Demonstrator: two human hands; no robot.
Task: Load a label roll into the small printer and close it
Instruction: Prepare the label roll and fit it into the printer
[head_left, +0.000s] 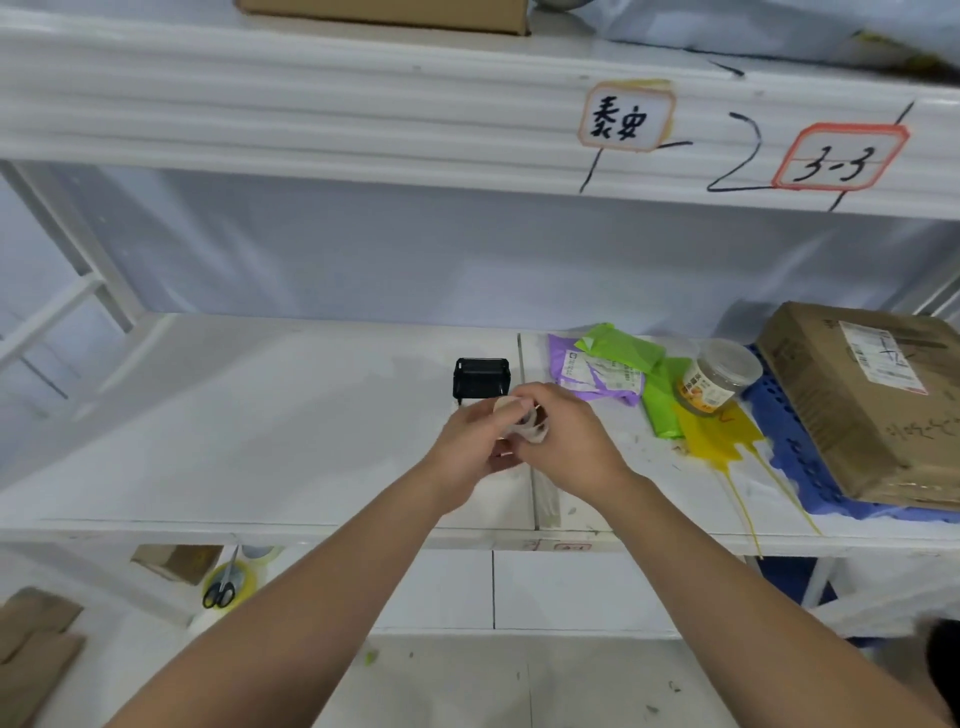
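A small black printer (481, 378) sits on the white shelf (260, 415), just behind my hands. My left hand (470, 449) and my right hand (563, 441) meet above the shelf, both closed on a small pale label roll (522, 421). The roll is mostly hidden by my fingers; a loose end of its tape shows between them. Whether the printer's lid is up I cannot tell.
To the right lie purple and green mailer bags (623, 364), a clear jar (719, 376), a yellow bag (719, 436), a blue crate (810, 457) and a cardboard box (872, 400). Scissors (221, 590) hang below the shelf on the left. Another shelf runs overhead.
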